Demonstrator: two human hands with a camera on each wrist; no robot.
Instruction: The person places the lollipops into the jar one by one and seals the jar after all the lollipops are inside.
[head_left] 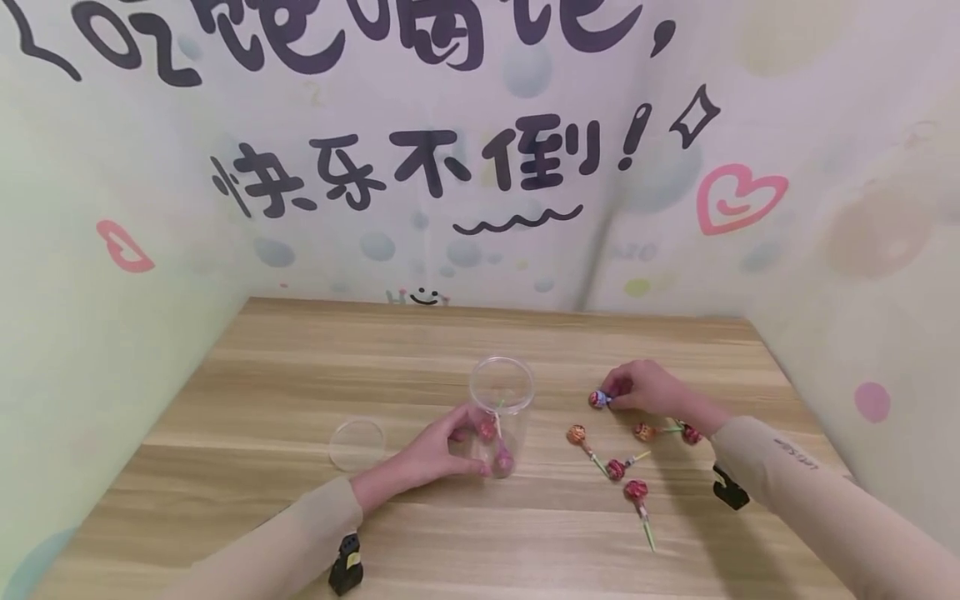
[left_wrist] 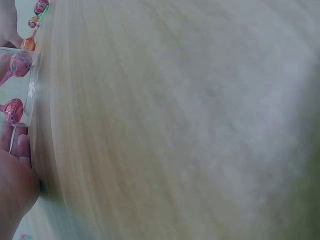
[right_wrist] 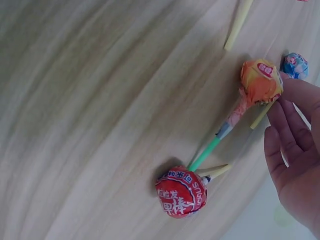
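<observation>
My left hand (head_left: 433,454) holds the side of a clear plastic cup (head_left: 501,392) that stands upright on the table. Inside the cup are a red lollipop (head_left: 487,429) and a pink-purple lollipop (head_left: 505,459); both also show at the left edge of the left wrist view. Farther right, my right hand (head_left: 647,388) pinches a blue-wrapped lollipop (head_left: 597,399) just behind its head. In the right wrist view its blue head (right_wrist: 295,65) lies beyond the thumb, and the fingers partly hide its stick. Close to that hand lies an orange lollipop (right_wrist: 261,82) with a green stick.
Several other lollipops lie right of the cup, among them an orange one (head_left: 576,434) and two red ones, one (head_left: 636,490) nearer the front. A round clear lid (head_left: 357,444) lies left of my left hand. A wall (head_left: 480,267) with lettering borders the table's back.
</observation>
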